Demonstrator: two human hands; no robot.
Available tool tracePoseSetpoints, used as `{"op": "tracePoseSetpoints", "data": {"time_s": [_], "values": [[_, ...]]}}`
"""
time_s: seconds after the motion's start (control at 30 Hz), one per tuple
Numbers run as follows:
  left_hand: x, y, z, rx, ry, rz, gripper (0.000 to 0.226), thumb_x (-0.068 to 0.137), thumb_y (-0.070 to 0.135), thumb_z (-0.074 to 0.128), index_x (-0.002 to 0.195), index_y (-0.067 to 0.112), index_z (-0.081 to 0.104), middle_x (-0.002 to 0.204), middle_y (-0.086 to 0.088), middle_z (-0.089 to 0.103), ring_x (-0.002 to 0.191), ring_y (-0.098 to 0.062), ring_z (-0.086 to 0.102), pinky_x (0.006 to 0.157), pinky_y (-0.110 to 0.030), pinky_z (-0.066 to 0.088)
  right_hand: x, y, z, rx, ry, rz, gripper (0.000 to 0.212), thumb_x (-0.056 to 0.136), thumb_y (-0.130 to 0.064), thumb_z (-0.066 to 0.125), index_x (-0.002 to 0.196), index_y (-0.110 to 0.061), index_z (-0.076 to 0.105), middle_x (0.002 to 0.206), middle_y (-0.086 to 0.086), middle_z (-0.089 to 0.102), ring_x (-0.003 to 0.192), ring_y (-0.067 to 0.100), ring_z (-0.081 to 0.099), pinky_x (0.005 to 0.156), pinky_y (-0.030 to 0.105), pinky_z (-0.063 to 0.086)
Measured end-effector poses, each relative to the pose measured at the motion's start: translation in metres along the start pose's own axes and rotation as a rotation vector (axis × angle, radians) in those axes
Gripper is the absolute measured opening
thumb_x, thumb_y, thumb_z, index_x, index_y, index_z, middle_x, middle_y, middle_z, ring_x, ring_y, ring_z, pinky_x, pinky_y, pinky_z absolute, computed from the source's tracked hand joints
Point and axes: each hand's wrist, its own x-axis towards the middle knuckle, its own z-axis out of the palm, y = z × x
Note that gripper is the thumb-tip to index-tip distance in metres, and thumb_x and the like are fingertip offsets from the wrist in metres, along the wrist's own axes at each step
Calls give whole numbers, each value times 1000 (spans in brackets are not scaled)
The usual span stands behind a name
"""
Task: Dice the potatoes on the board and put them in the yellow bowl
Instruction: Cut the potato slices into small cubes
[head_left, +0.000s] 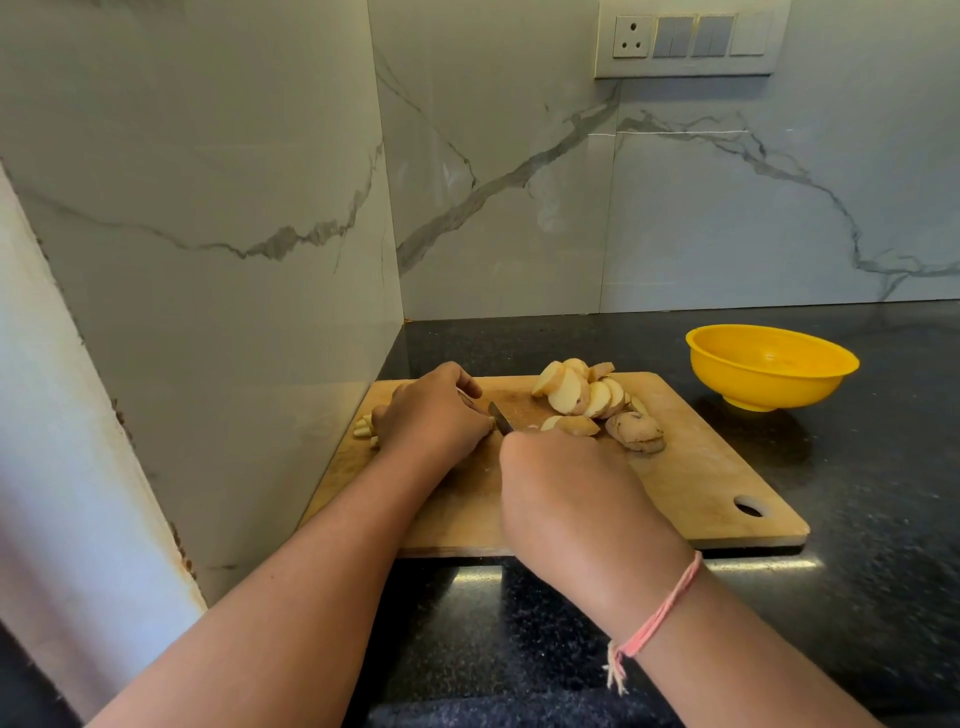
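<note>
Mid-chop on the board (701, 483)
The left hand (431, 415) curls over potato strips (362, 427) at the board's left edge, right hand (566, 499) grips the knife (501, 418); slices (576, 397) piled far-middle, bowl (769, 364) sits right on the counter (857, 519).

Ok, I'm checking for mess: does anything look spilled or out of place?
A few pale cut potato sticks sit at the far left edge of the rectangular wooden chopping board, by the marble wall, beside the left hand, where they could drop off. Nothing looks spilled.
</note>
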Motion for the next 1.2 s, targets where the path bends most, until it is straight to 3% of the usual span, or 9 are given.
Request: {"op": "tracePoseSetpoints", "data": {"time_s": [0.2,0.37,0.5,0.63,0.73,0.87,1.03,1.13,1.2], "values": [[-2,1,-2,43,67,17,18,83,36,68,91,36,52,94,10,66,99,-15,58,93,-43,44,-12,5,5,-7,-43,-18,30,99,-5,39,127,-9,49,120,8,55,105,22,57,69,28,33],[-6,1,-2,74,71,13,19,84,37,67,96,36,52,103,10,64,103,-15,56,95,-41,44,-18,12,-6,-31,-53,-11,27,99,-13,42,125,-12,49,96,5,54,65,11,42,62,21,35],[-5,0,-6,99,107,26,14,88,35,63,97,38,52,101,13,63,110,-17,52,90,-37,35,-17,22,-19,4,-6,35,26,97,-23,48,122,-15,50,86,1,44,82,16,48,66,27,40],[-5,-1,-8,101,105,34,12,90,35,61,96,39,52,88,16,57,109,-18,51,87,-36,33,-8,27,-16,4,53,96,22,98,-23,45,115,-14,54,75,-1,44,81,18,52,64,27,42],[-4,0,-9,100,122,39,15,91,32,60,105,38,58,99,13,63,111,-18,49,85,-35,31,-2,19,-7,17,-20,87,26,98,-24,45,120,-12,52,86,4,51,87,20,53,67,27,40],[-3,0,-9,85,158,22,26,91,17,60,108,37,60,104,11,65,108,-17,51,85,-34,33,-7,13,3,61,85,-52,22,99,-25,45,115,-13,54,83,0,46,77,15,48,50,20,30],[-2,-1,-12,81,142,17,32,90,7,56,106,35,60,102,12,65,107,-16,52,88,-37,35,8,28,-12,86,149,31,23,98,-24,45,114,-12,55,83,2,50,84,19,55,55,24,38],[-2,-1,-13,77,163,33,23,94,16,56,104,36,60,106,12,65,109,-16,52,88,-37,34,17,41,-20,48,240,19,26,97,-27,45,116,-13,56,79,1,46,74,17,50,48,21,31],[-3,-2,-14,83,175,44,14,96,27,55,102,37,61,109,11,64,110,-17,51,86,-37,32,24,52,-27,65,268,16,28,96,-31,44,113,-14,58,69,-2,46,59,14,49,46,23,37]]}}
